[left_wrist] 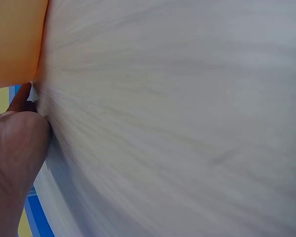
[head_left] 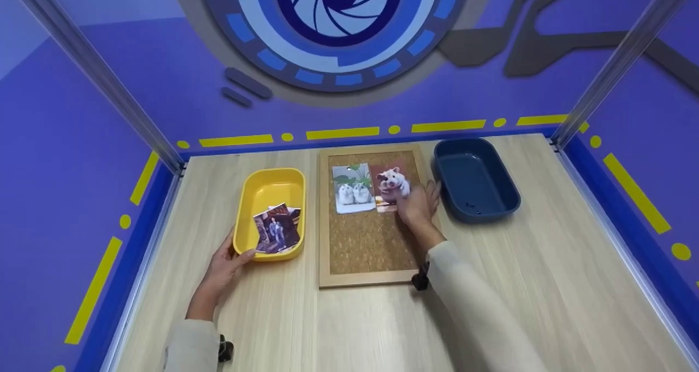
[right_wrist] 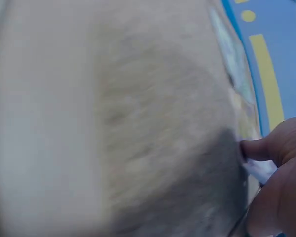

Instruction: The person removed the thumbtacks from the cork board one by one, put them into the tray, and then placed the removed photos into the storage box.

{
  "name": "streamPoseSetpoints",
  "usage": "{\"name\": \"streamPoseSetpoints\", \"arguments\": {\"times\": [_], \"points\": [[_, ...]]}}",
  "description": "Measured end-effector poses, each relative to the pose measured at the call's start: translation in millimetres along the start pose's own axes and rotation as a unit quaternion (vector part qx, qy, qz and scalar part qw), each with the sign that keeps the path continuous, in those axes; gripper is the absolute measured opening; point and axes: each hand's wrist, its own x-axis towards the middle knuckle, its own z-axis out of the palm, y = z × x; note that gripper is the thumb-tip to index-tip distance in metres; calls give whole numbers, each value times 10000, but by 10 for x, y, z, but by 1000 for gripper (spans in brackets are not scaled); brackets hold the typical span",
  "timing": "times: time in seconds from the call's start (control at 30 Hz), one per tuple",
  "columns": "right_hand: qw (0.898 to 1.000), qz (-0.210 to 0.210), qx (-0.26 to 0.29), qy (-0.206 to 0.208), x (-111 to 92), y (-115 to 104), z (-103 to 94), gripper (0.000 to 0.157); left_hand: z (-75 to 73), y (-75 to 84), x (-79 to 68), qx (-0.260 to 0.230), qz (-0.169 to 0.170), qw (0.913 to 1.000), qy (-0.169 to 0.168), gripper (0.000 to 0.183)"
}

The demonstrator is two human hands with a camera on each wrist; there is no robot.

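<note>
Cork board lies flat on the table, between the yellow tray at left and the dark blue tray at right; two prints sit side by side at its far end, the two-hamster print on the left, the single-hamster print on the right; near half of the cork is bare.

Left hand grips the yellow tray at its near left corner, thumb over the rim; right hand touches the right print near its lower right part, thumb against it; whether it pinches, I cannot tell.

Progress, by my reading: left print looks placed, a small speck at its top edge perhaps a pin; right print is in position but being worked on, its fixing unclear; loose prints in the yellow tray seem left to do; small dark bits lie in the blue tray, too small to identify.
</note>
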Motion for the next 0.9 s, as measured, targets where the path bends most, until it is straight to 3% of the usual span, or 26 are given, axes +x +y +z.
{"name": "streamPoseSetpoints", "arguments": {"times": [0.13, 0.3, 0.53, 0.73, 0.9], "points": [[9974, -509, 431, 286, -2, 82, 17, 42, 16, -11, 1, -22, 31, 10000, 27, 96], [9856, -820, 1467, 195, -3, 121, -21, 26, 20, -13, 19, -22, -17, 10000, 41, 96], [9703, -910, 2239, 46, -47, 122, -116, 41, 14, 23, 33, 126, -43, 9999, 108, 99], [9405, -923, 3263, -212, -118, 77, -196, 53, 30, 26, 41, 49, -125, 9998, 153, 103], [9279, -1080, 3551, -347, -174, 18, -248, 57, 34, 9, 25, 66, -17, 9999, 145, 103]]}}
